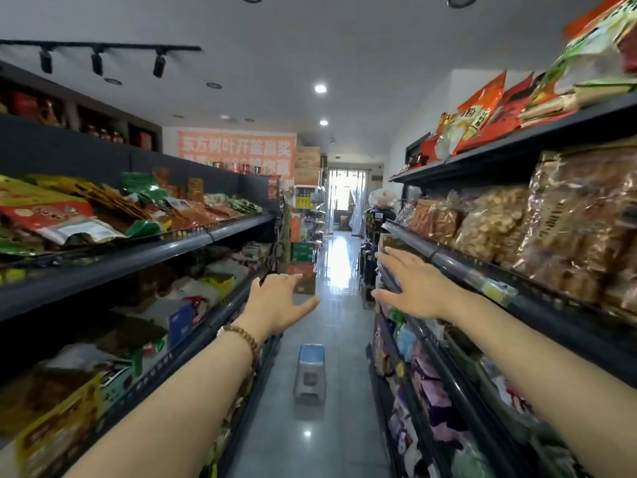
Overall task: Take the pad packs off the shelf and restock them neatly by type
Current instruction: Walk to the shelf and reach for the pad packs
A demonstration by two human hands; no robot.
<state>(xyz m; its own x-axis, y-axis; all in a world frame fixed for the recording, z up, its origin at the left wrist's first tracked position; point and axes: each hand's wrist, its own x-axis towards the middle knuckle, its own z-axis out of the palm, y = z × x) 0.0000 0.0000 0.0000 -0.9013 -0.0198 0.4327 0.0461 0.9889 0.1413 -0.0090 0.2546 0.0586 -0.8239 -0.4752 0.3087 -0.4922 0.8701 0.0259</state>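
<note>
Nearest, purple pad packs (427,384) sit on the lower right shelf (455,396), beneath the right forearm. Further along, a grey stool (309,374) stands on the aisle floor. Beyond it, the left hand (275,301), with a bead bracelet (245,339) at the wrist, hovers with its grip spread, holding nothing. The right hand (413,288), grip likewise spread, is beside the shelf rail (462,272); contact cannot be told.

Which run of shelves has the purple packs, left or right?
The right shelves: purple packs lie on their lower tiers, below the open right hand. The left shelves hold red, green and yellow bags instead.
</note>
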